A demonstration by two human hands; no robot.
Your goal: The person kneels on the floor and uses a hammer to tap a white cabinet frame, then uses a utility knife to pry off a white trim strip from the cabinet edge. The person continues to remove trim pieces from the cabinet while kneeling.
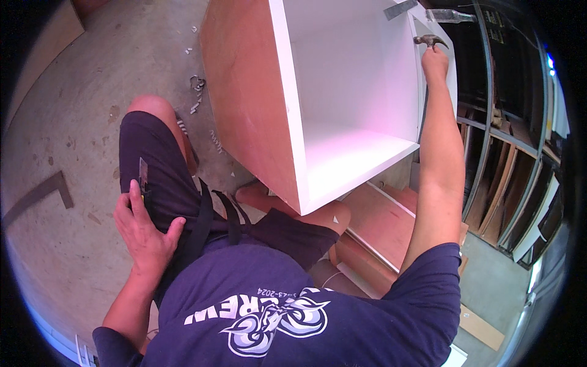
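Note:
My right hand (434, 63) is closed around a claw hammer (430, 41), gripping it just below the metal head. That arm reaches forward along the right side of a white-lined cabinet box (361, 73) with a reddish-brown outer panel (244, 92). My left hand (142, 231) rests palm down on my left thigh, thumb out and index finger stretched. Past the index finger sticks a utility knife (143, 174), blade pointing forward. Its rear part is hidden under the hand, which seems to keep hold of it.
A dark metal square (52, 191) lies on the concrete floor at left. Curled shavings (196, 88) are beside the cabinet. A grey metal strip (400, 9) and a clear bottle (451, 16) are at its far right. Boards (382, 223) lie beneath; a rack of panels (498, 177) stands right.

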